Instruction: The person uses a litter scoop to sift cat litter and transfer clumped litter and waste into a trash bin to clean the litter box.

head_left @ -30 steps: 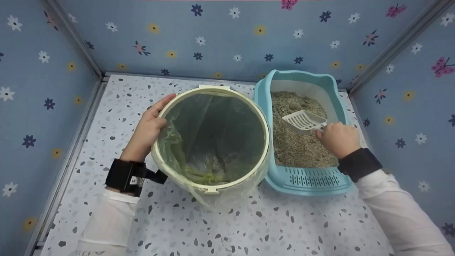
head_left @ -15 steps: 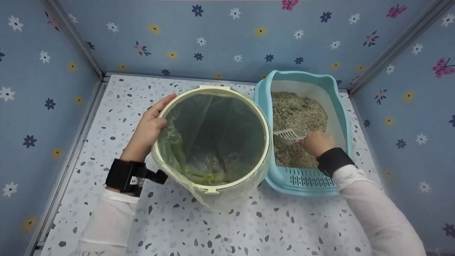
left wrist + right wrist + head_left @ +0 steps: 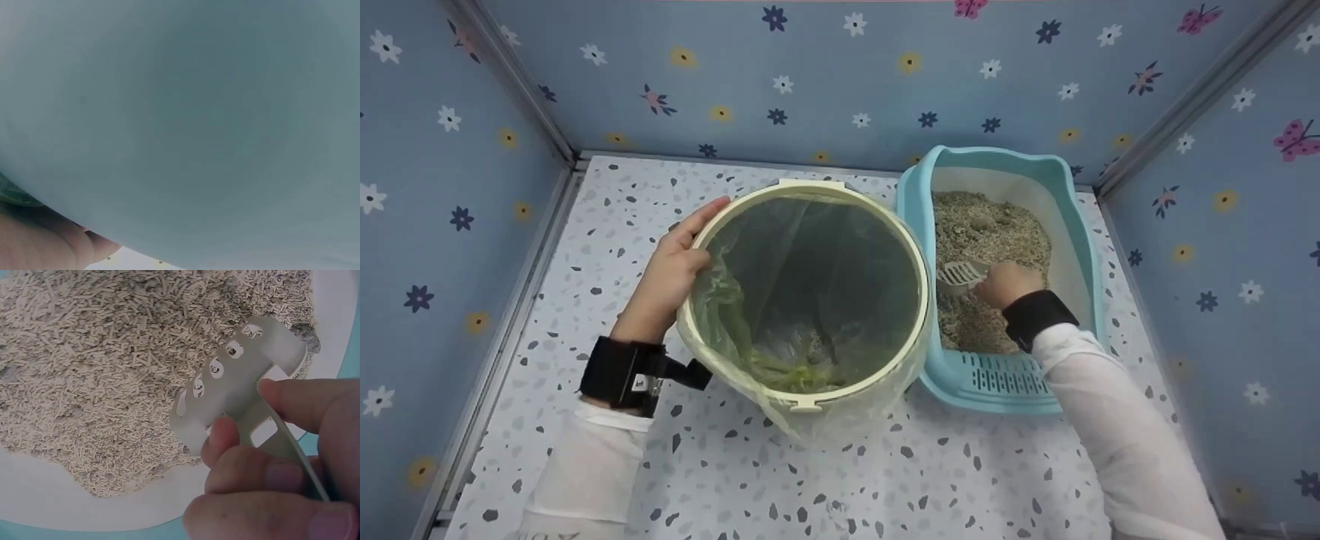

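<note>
- My left hand (image 3: pixel 675 266) grips the bin (image 3: pixel 804 296) at its rim, thumb curled over the edge onto the green liner (image 3: pixel 735 315).
- My right hand (image 3: pixel 1006 283) pinches the handle of the scoop (image 3: pixel 239 385), fingers curled round it.
- The scoop sits low over the litter (image 3: pixel 112 365), inside the box (image 3: pixel 1076 217) just beside the bin.
- Both stand on the tabletop (image 3: pixel 622 195).
- I can read no writing or labels.

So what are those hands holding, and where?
The right hand pinches the white scoop by its handle; the left hand grips the bin's rim.
</note>
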Tool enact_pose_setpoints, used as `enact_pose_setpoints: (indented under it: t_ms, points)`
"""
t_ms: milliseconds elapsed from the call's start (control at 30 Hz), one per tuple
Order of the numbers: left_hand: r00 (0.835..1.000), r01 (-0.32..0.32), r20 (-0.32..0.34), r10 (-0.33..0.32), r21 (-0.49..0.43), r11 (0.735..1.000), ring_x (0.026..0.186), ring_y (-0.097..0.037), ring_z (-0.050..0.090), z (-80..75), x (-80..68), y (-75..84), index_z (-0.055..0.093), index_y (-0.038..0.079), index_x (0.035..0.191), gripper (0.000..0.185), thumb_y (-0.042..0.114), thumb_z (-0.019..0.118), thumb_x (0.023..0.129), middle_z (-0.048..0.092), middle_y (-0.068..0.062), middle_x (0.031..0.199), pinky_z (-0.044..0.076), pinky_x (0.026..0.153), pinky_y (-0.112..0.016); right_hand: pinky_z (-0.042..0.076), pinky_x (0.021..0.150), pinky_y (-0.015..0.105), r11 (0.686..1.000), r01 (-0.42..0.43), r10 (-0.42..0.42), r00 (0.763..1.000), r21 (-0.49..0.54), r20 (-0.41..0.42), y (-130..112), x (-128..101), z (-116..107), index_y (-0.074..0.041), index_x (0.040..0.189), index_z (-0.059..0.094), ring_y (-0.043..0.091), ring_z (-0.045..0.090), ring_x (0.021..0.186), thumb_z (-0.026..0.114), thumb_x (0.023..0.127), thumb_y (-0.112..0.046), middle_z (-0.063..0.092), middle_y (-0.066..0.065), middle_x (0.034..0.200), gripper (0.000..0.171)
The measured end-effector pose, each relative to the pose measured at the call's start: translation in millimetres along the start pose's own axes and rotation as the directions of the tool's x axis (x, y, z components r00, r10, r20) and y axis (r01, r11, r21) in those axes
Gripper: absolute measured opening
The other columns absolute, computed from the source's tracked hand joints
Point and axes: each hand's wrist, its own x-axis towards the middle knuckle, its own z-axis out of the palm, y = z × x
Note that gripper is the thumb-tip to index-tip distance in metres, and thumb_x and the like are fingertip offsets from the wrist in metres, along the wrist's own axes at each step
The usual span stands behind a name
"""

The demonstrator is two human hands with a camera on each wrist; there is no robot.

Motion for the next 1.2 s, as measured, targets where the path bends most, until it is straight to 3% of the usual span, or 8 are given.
enact_pose_setpoints:
  t_ms: [133, 267, 367, 600, 733, 867, 1033, 1200]
  points:
    - [1.000, 0.007, -0.020, -0.007, 0.020, 1.000, 0.132, -0.025, 0.038, -0.3, -0.7, 0.9, 0.033, 0.015, 0.148, 0.078, -0.014, 0.033, 0.076, 0.032, -0.007, 0.151, 0.045, 0.094, -0.026, 0.047, 0.081, 0.060, 0.999, -0.034, 0.034, 0.998, 0.016, 0.053, -5.3, 7.7, -1.3, 0.004, 0.089, 0.068, 0.043, 0.062, 0.089, 0.047, 0.093, -0.028, 0.064, 0.029, 0.103, 0.039]
    - [0.999, 0.020, -0.030, -0.019, 0.028, 0.999, 0.132, -0.025, 0.038, 0.6, -0.6, 2.0, 0.034, 0.017, 0.148, 0.078, -0.014, 0.036, 0.076, 0.032, -0.006, 0.152, 0.044, 0.096, -0.028, 0.047, 0.083, 0.060, 0.998, -0.046, 0.044, 0.998, 0.043, 0.042, -9.4, 13.1, 1.9, 0.005, 0.111, 0.066, 0.045, 0.061, 0.092, 0.046, 0.095, -0.027, 0.061, 0.031, 0.110, 0.042]
    - [0.999, 0.024, -0.024, -0.023, 0.030, 0.999, 0.133, -0.025, 0.037, 1.5, -0.2, 2.4, 0.033, 0.017, 0.148, 0.078, -0.014, 0.036, 0.076, 0.031, -0.006, 0.152, 0.043, 0.098, -0.029, 0.050, 0.078, 0.055, 0.996, -0.049, 0.046, 0.998, 0.081, 0.030, -11.6, 16.1, 3.9, 0.005, 0.118, 0.063, 0.043, 0.063, 0.087, 0.047, 0.095, -0.027, 0.063, 0.030, 0.107, 0.042]
    - [1.000, 0.025, -0.015, -0.025, 0.004, 1.000, 0.134, -0.026, 0.035, 1.7, -1.2, 3.5, 0.033, 0.016, 0.148, 0.078, -0.015, 0.035, 0.077, 0.031, -0.006, 0.152, 0.043, 0.097, -0.027, 0.050, 0.080, 0.054, 0.987, -0.088, 0.084, 0.996, 0.132, 0.036, -14.4, 23.0, 2.2, 0.009, 0.109, 0.063, 0.042, 0.062, 0.091, 0.048, 0.093, -0.025, 0.062, 0.030, 0.108, 0.041]
    - [1.000, 0.017, -0.007, -0.017, 0.000, 1.000, 0.136, -0.026, 0.034, 1.5, -2.7, 3.6, 0.032, 0.016, 0.149, 0.079, -0.016, 0.032, 0.076, 0.030, -0.007, 0.153, 0.044, 0.094, -0.026, 0.049, 0.081, 0.053, 0.981, -0.118, 0.114, 0.993, 0.157, 0.035, -16.3, 28.1, 6.1, 0.006, 0.120, 0.060, 0.042, 0.062, 0.094, 0.049, 0.095, -0.028, 0.061, 0.029, 0.114, 0.044]
    - [1.000, 0.016, -0.005, -0.016, -0.005, 1.000, 0.136, -0.026, 0.033, 2.0, -2.4, 3.2, 0.032, 0.017, 0.148, 0.079, -0.016, 0.030, 0.076, 0.029, -0.007, 0.153, 0.044, 0.093, -0.026, 0.050, 0.073, 0.048, 0.967, -0.145, 0.145, 0.989, 0.209, 0.013, -19.3, 34.0, 14.1, 0.000, 0.131, 0.054, 0.036, 0.062, 0.082, 0.049, 0.095, -0.027, 0.063, 0.027, 0.111, 0.045]
    - [1.000, 0.019, -0.012, -0.020, -0.026, 0.999, 0.136, -0.027, 0.034, 3.3, -0.6, 2.8, 0.032, 0.014, 0.148, 0.080, -0.017, 0.032, 0.075, 0.030, -0.008, 0.152, 0.044, 0.095, -0.025, 0.051, 0.072, 0.049, 0.964, -0.159, 0.169, 0.985, 0.213, -0.032, -21.4, 42.4, 23.0, -0.003, 0.128, 0.058, 0.039, 0.063, 0.081, 0.048, 0.096, -0.030, 0.065, 0.026, 0.106, 0.043]
    - [0.999, 0.031, -0.012, -0.031, -0.008, 0.999, 0.136, -0.026, 0.033, 3.0, -1.6, 3.4, 0.032, 0.016, 0.149, 0.079, -0.015, 0.033, 0.076, 0.029, -0.006, 0.153, 0.045, 0.095, -0.026, 0.050, 0.076, 0.050, 0.956, -0.193, 0.205, 0.978, 0.221, -0.029, -22.3, 48.8, 27.6, -0.001, 0.099, 0.067, 0.038, 0.062, 0.082, 0.045, 0.097, -0.031, 0.067, 0.023, 0.099, 0.037]
